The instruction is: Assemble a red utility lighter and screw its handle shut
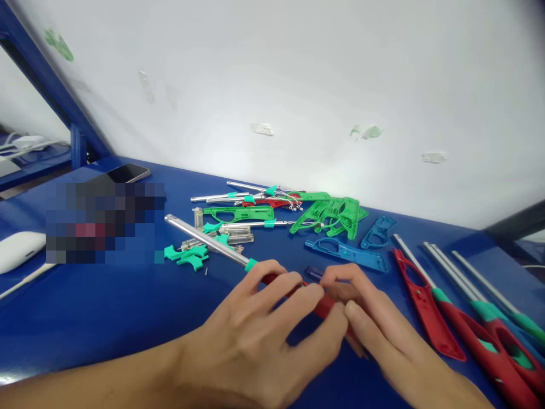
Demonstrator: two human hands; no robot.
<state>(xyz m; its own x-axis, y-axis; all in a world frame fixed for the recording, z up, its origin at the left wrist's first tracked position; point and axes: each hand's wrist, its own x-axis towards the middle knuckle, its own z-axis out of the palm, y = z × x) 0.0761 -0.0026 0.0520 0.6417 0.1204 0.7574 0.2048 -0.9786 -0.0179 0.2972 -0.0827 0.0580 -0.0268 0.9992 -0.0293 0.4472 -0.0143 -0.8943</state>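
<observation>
A long-necked lighter with a red handle point(325, 305) lies slantwise under both hands, its silver metal tube point(208, 242) pointing to the upper left and a teal collar point(250, 264) at the tube's base. My left hand point(259, 329) is closed over the handle from above. At the handle's lower right part, my right hand point(378, 324) grips it with thumb and fingers, close to the left fingertips. Much of the handle is hidden by the fingers. A small dark purple translucent piece point(314, 272) shows just beside the right fingers.
Behind lie green handle shells point(340, 216), blue shells point(347, 254), metal tubes with wires point(221, 197), clear fuel tanks point(238, 234) and teal triggers point(191, 257). On the right are a red shell point(430, 312) and several lighters point(472, 335). Far left are a phone point(130, 172) and white mouse-like object point(21, 250).
</observation>
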